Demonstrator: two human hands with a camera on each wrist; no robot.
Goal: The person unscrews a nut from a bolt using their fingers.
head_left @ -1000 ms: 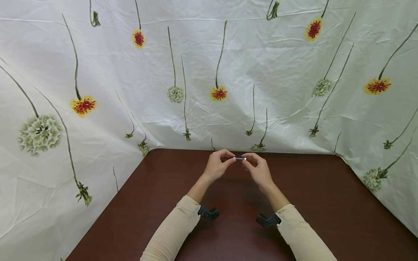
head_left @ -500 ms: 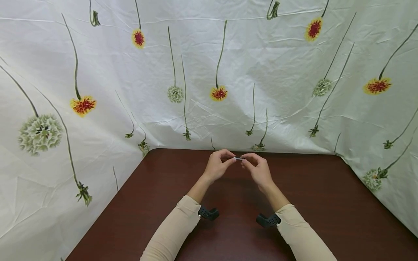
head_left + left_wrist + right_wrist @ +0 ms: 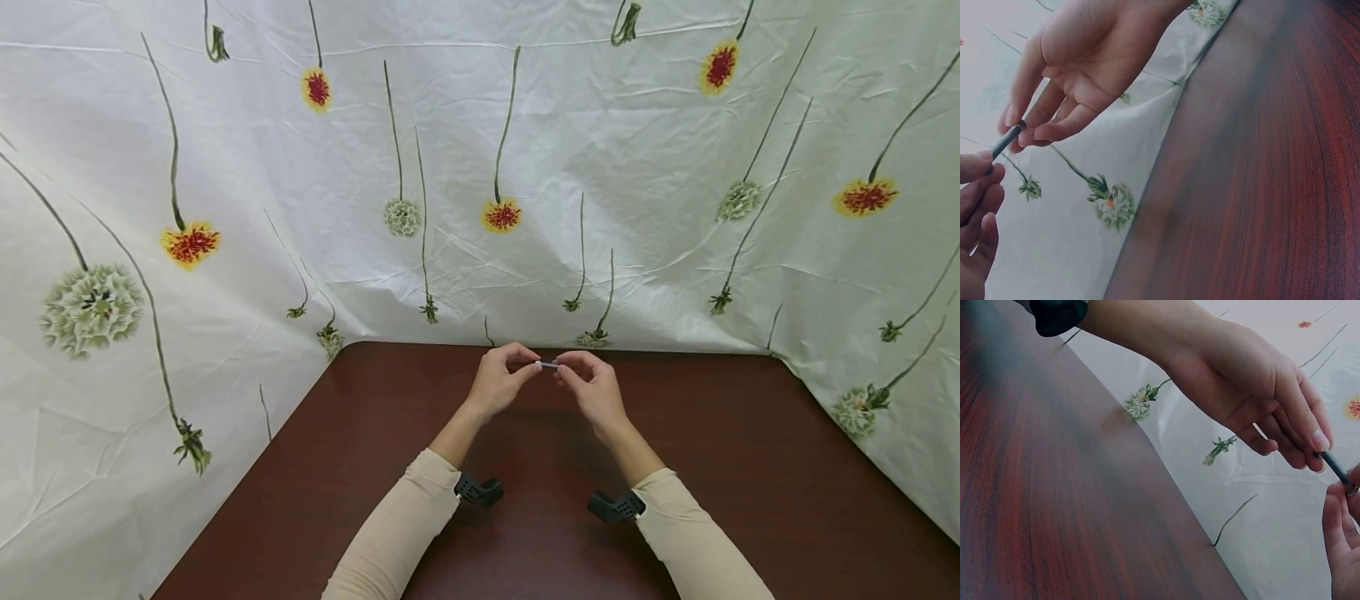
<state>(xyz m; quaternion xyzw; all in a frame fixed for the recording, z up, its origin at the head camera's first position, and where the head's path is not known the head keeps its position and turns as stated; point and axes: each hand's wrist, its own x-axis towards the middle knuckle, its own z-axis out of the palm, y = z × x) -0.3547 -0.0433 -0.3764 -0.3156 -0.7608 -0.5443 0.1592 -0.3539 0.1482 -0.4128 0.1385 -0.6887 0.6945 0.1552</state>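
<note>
A short, thin dark bolt [image 3: 1336,467] with a ridged shaft is held lengthwise between my two hands, above the far part of the table. My left hand [image 3: 497,383] pinches one end between thumb and fingertips. At the other end, the thumb and fingers of my right hand [image 3: 594,390] hold the bolt, where a wider piece shows among the fingertips in the right wrist view. From the head, only a small grey stretch of the shaft appears between the hands; both ends are partly hidden by fingers.
The dark red-brown table [image 3: 540,517] lies under both forearms. A white cloth with printed flowers [image 3: 450,167] hangs behind and along both sides, meeting the table's far edge. Black wrist straps [image 3: 480,490] stick inward from both sleeves.
The right fingertips have shifted around their end of the bolt, covering a bright tip that showed a second ago. The left hand and both forearms have stayed nearly still.
</note>
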